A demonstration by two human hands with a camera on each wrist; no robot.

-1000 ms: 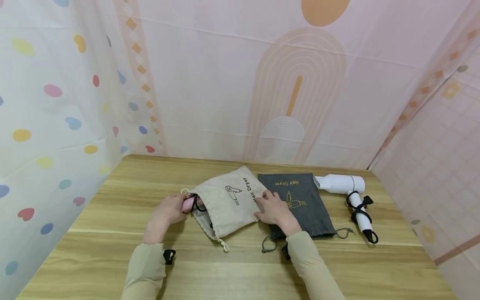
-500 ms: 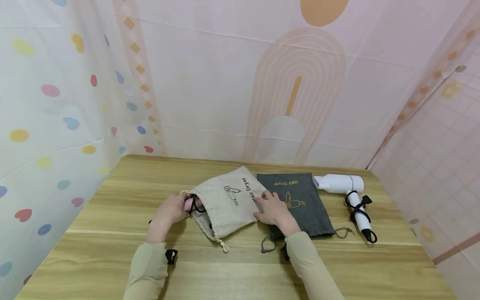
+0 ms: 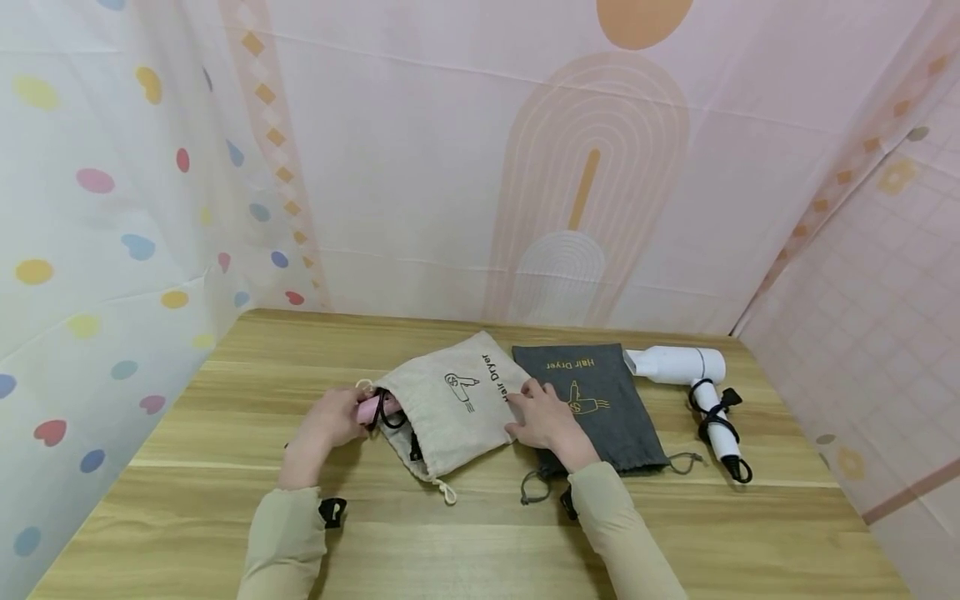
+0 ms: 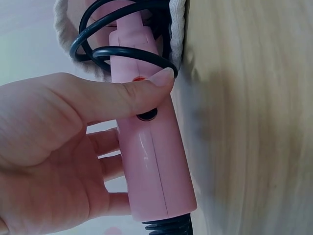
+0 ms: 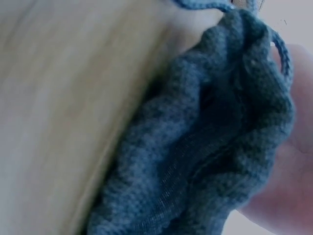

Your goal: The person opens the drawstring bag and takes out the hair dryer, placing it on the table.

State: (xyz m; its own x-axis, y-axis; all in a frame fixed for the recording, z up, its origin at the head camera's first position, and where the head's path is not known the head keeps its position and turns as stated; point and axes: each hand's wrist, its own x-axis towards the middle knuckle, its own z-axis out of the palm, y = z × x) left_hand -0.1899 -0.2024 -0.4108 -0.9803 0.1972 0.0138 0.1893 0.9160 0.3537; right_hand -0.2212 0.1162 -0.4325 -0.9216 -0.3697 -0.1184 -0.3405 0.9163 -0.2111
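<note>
My left hand [image 3: 339, 415] grips the handle of a pink hair dryer [image 4: 154, 166], the thumb lying across its front near the switch and the fingers behind. The handle pokes out of the mouth of a beige drawstring bag [image 3: 450, 433] printed "Hair Dryer"; the dryer's head is mostly hidden inside. A black cord [image 4: 124, 18] loops around the handle at the opening. On the bag's right end rests my right hand [image 3: 546, 421], fingers spread and touching the cloth. Its wrist lies over a dark grey drawstring bag [image 3: 626, 425], which fills much of the right wrist view.
A white hair dryer [image 3: 678, 365] with its black cord wound round the handle lies right of the grey bag. Everything is on a wooden table [image 3: 450, 558]. Patterned curtains [image 3: 420, 167] stand behind and at both sides.
My left hand has shifted slightly right, then back left with the pink hair dryer, and more of the handle and cord now shows at the bag's mouth. My right hand stays in place.
</note>
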